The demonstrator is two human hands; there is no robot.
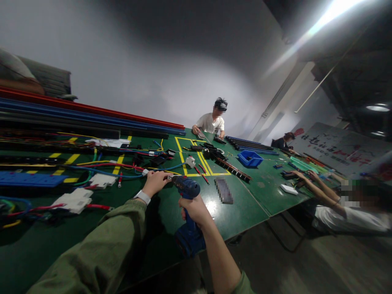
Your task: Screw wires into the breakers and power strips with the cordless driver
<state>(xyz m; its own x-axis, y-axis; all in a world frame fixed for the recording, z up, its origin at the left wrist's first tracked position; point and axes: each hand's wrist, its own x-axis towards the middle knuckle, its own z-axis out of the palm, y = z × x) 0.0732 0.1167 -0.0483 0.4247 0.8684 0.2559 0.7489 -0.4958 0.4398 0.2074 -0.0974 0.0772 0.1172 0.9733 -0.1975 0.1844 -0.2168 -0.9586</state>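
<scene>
The right hand [196, 209] wraps around the handle of a cordless drill [187, 188], whose casing is dark blue, with a rounded rear end, a darker nose and a chunky base below the grip. The drill is held over the near edge of the green table [245, 206], nose pointing left. There the left hand's [155, 183] fingertips pinch together; whether they grip something small, I cannot tell. Farther out sits a blue tray [251, 163].
</scene>
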